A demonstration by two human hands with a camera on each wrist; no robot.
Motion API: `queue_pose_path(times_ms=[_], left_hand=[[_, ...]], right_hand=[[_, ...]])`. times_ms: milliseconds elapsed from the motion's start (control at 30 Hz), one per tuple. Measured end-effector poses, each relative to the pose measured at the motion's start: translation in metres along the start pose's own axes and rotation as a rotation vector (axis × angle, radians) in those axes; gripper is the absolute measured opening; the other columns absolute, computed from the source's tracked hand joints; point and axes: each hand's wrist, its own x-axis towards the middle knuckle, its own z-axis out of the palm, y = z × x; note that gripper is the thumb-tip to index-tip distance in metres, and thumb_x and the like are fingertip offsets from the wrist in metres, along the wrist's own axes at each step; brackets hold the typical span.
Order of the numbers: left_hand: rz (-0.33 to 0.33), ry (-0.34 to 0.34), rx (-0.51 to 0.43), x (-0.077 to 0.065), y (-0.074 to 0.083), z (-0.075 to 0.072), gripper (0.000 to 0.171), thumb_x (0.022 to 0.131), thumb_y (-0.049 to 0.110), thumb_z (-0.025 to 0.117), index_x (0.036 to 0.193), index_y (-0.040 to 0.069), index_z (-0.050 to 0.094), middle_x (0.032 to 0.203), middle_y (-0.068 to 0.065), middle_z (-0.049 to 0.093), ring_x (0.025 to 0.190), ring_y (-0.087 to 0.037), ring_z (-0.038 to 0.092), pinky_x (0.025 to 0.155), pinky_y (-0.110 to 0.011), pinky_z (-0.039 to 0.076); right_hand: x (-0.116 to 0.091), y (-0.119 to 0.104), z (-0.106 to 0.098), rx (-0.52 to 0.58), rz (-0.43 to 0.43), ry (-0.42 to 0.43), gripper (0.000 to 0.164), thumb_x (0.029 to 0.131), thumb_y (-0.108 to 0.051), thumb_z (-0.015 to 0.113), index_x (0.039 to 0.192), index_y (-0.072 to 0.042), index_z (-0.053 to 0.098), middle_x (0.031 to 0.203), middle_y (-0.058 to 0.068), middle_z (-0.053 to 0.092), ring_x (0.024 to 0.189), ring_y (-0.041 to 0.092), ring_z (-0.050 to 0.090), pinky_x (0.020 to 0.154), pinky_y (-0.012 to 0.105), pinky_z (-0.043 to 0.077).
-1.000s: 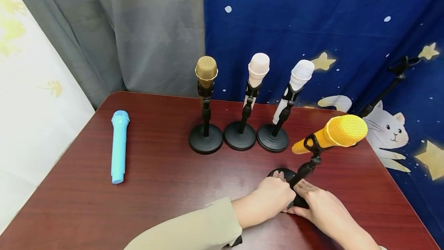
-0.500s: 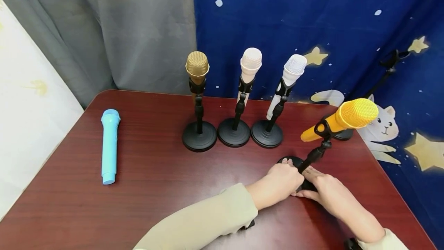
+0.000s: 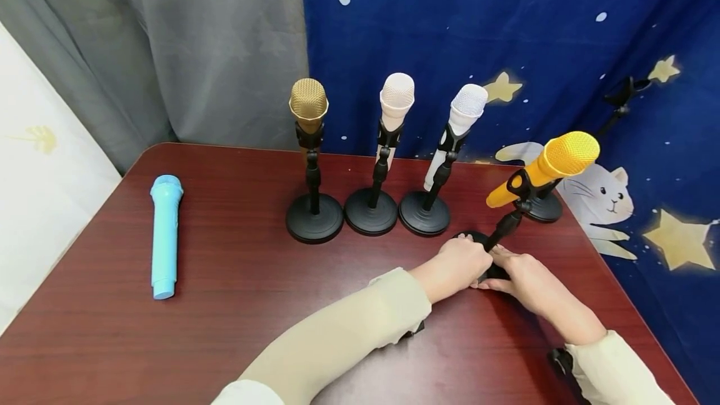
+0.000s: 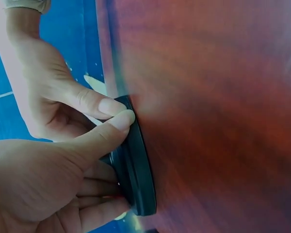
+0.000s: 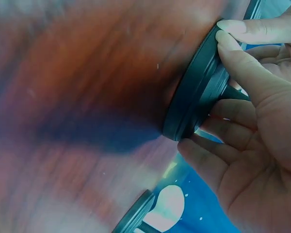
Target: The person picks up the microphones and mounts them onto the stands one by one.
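Note:
A yellow microphone [image 3: 568, 155] sits tilted in the clip of a black microphone stand [image 3: 503, 227]. Both hands hold this stand's round base, one from each side. My left hand [image 3: 458, 264] grips the left side, its thumb on the near rim and its fingers round the edge. My right hand [image 3: 525, 280] holds the right side; in the right wrist view its thumb lies on the rim of the base [image 5: 199, 87] and its fingers reach round it. The thumbs meet at the near edge, as the left wrist view shows. Whether the base touches the table cannot be told.
Behind stand a gold microphone [image 3: 309, 102], a pale pink one [image 3: 397, 95] and a white one [image 3: 468, 105] on black stands in a row. Another black stand [image 3: 544, 207], its clip without a microphone, is back right. A blue microphone [image 3: 165, 236] lies on the table [image 3: 236, 305] at left.
Both hands have moved the stand with the yellow microphone away from me and slightly right, closer to the back row. The head view has shifted too. The other microphones keep their places.

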Motion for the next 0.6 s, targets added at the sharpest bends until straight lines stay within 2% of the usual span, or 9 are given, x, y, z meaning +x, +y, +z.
queue_pose_path(times_ms=[133, 333, 467, 600], left_hand=[[0.012, -0.03, 0.002, 0.012, -0.007, -0.002, 0.032, 0.094, 0.045, 0.069, 0.125, 0.036, 0.069, 0.133, 0.012, 0.066, 0.129, -0.015, 0.06, 0.102, -0.028, 0.053], [0.031, -0.018, -0.017, 0.032, -0.016, -0.002, 0.029, 0.094, 0.043, 0.07, 0.121, 0.033, 0.072, 0.13, 0.009, 0.068, 0.123, -0.017, 0.062, 0.092, -0.031, 0.058], [0.054, 0.0, -0.041, 0.043, -0.029, -0.002, 0.03, 0.094, 0.041, 0.071, 0.121, 0.027, 0.072, 0.133, 0.005, 0.068, 0.127, -0.017, 0.061, 0.103, -0.029, 0.053], [0.048, -0.032, -0.087, 0.052, -0.042, -0.004, 0.037, 0.095, 0.039, 0.07, 0.128, 0.022, 0.069, 0.141, 0.0, 0.063, 0.137, -0.02, 0.054, 0.113, -0.03, 0.045]], right_hand=[[0.008, 0.008, -0.001, 0.002, 0.012, -0.014, 0.056, 0.082, -0.024, 0.082, 0.126, 0.006, 0.067, 0.127, 0.032, 0.065, 0.111, 0.045, 0.068, 0.09, 0.054, 0.056], [0.021, 0.022, -0.004, 0.009, 0.034, -0.041, 0.056, 0.083, -0.027, 0.082, 0.127, 0.004, 0.067, 0.129, 0.03, 0.065, 0.11, 0.044, 0.069, 0.091, 0.054, 0.055], [0.033, 0.031, -0.005, 0.023, 0.06, -0.058, 0.057, 0.085, -0.028, 0.08, 0.13, 0.003, 0.066, 0.132, 0.03, 0.063, 0.115, 0.044, 0.067, 0.095, 0.055, 0.054], [0.047, 0.04, -0.005, 0.035, 0.099, -0.089, 0.06, 0.087, -0.03, 0.079, 0.134, 0.003, 0.062, 0.137, 0.03, 0.059, 0.123, 0.045, 0.062, 0.1, 0.056, 0.051]])
